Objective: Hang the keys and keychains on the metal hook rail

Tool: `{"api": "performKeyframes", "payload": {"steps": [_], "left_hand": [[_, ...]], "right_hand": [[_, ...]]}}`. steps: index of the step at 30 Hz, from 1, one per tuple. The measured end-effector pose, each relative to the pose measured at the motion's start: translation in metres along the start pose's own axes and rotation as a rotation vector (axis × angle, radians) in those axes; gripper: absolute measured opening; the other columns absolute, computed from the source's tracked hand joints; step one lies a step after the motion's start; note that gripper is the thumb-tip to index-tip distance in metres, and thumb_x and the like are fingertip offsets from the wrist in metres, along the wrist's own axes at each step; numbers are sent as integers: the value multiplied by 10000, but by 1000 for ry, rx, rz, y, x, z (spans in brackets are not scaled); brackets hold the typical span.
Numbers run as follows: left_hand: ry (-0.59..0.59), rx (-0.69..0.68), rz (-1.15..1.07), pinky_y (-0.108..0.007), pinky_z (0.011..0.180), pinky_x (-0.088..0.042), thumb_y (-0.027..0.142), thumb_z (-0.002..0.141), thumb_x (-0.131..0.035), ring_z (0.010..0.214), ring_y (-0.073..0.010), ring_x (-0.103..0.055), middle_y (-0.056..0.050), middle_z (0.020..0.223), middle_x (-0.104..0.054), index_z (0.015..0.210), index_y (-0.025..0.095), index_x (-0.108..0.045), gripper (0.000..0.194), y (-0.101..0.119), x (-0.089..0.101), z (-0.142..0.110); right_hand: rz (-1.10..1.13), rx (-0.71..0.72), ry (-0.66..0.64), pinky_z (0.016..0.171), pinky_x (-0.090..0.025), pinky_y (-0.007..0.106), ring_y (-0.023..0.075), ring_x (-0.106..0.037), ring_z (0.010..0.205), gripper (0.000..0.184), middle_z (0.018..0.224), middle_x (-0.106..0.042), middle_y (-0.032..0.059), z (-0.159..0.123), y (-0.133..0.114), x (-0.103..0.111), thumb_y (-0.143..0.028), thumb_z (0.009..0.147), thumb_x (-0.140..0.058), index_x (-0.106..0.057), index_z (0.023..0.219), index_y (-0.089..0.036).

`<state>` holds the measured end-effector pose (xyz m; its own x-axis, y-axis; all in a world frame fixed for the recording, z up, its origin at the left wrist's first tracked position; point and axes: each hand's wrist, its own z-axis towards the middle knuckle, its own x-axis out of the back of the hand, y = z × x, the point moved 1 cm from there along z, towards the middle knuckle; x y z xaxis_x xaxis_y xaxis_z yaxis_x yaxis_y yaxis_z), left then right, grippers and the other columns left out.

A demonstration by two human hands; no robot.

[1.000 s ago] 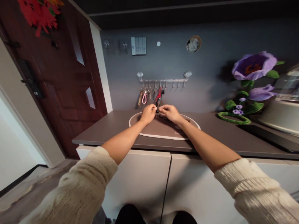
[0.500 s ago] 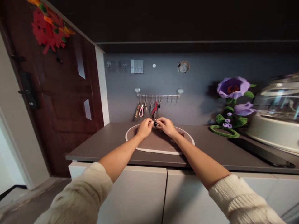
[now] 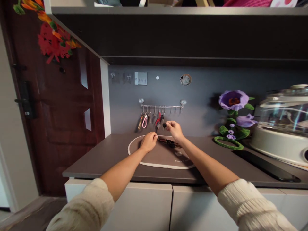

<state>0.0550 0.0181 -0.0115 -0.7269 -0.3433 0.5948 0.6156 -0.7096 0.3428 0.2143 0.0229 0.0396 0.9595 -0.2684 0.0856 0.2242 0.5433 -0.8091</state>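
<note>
My right hand [image 3: 175, 130] is raised in front of the wall and pinches a key with a round black head [image 3: 164, 125]. Lower and to its left, my left hand [image 3: 149, 142] has its fingers pressed together above the mat; whatever they may hold is too small to make out. Between and beyond the hands, a bunch of dark keys [image 3: 171, 143] lies on the brown mat [image 3: 137, 159]. Just above hangs a clear hook rail [image 3: 161, 106], with a pink loop strap [image 3: 144, 121], a brown lettered tag [image 3: 140, 122], a red strap [image 3: 158, 118] and several keys on its hooks.
A purple plush flower [image 3: 234, 100] with a green ring base stands right of the mat. Beside it are a black phone-like slab [image 3: 267, 165] and a white appliance with a clear cover [image 3: 279, 138]. A shelf [image 3: 168, 35] overhangs the counter; a dark red door [image 3: 64, 128] is at left.
The hands have moved apart: my right hand rose with the black-headed key, while my left stayed low. The dark keys on the mat now show more. The view has tilted up.
</note>
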Motion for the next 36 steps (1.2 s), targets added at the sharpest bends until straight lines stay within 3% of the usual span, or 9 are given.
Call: {"api": "performKeyframes", "payload": {"steps": [7,14,27,36], "left_hand": [[-38,21,21,-276,716,-393,224,830,-378,777,-154,-534,-38,801,-602,761,190,-556,194,0,-3,1],[-51,41,32,-279,701,-389,233,829,-381,765,-157,-532,-40,803,-607,762,192,-558,193,1,-1,1],[-42,37,36,-277,680,-381,241,833,-371,748,-157,-528,-39,779,-603,736,191,-554,213,-1,-4,2],[-42,53,35,-254,676,-369,233,838,-374,749,-138,-521,-31,790,-606,743,179,-553,210,1,-1,1]], "right_hand": [[-21,-71,90,613,-507,235,92,-562,611,95,726,-594,23,38,-20,2,-226,741,-473,-534,725,-155],[7,-223,159,519,-509,244,105,-565,521,54,610,-578,29,63,-25,-5,-150,749,-478,-530,732,-150],[21,-308,207,534,-533,312,145,-591,496,63,539,-572,38,82,-23,-10,-119,745,-505,-537,693,-136],[14,-347,225,486,-531,287,121,-550,415,118,489,-540,16,85,-23,-12,-95,770,-486,-545,668,-108]]}}
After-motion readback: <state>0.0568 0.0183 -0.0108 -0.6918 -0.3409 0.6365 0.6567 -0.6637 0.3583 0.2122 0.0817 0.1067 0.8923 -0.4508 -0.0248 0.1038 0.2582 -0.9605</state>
